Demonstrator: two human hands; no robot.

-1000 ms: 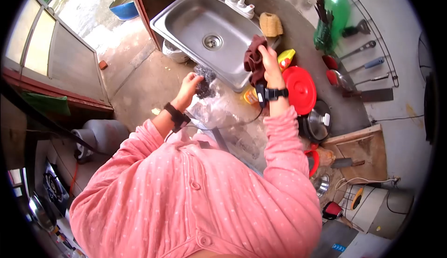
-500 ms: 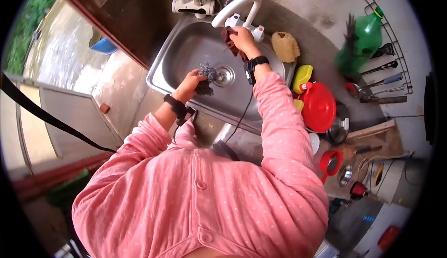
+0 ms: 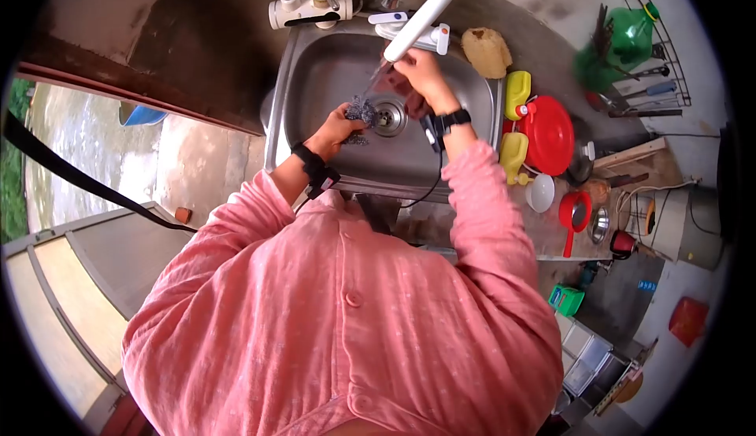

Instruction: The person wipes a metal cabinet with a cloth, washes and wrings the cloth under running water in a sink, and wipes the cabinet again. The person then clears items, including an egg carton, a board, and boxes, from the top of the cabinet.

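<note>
My left hand (image 3: 337, 131) is closed around a grey steel wool scrubber (image 3: 361, 112), over the left side of the drain (image 3: 388, 120). A dark red cloth (image 3: 398, 86) hangs from my closed right hand (image 3: 425, 80), just beneath the white faucet (image 3: 424, 20). What looks like a thin stream of water falls from the spout towards the scrubber. Both hands are inside the stainless steel sink (image 3: 315, 66). Part of the cloth and of my right fingers is hidden by the spout.
A loofah sponge (image 3: 486, 52) lies right of the faucet. Yellow bottles (image 3: 516, 149), a red lid (image 3: 547, 135), a white bowl (image 3: 540, 193) and a red strainer (image 3: 575, 212) line the right counter. A second tap with a white body (image 3: 311, 11) stands behind the sink.
The spout now points towards me, and water appears to run from it. My right hand has moved from near the tap handles to below the spout. The view has shifted.
</note>
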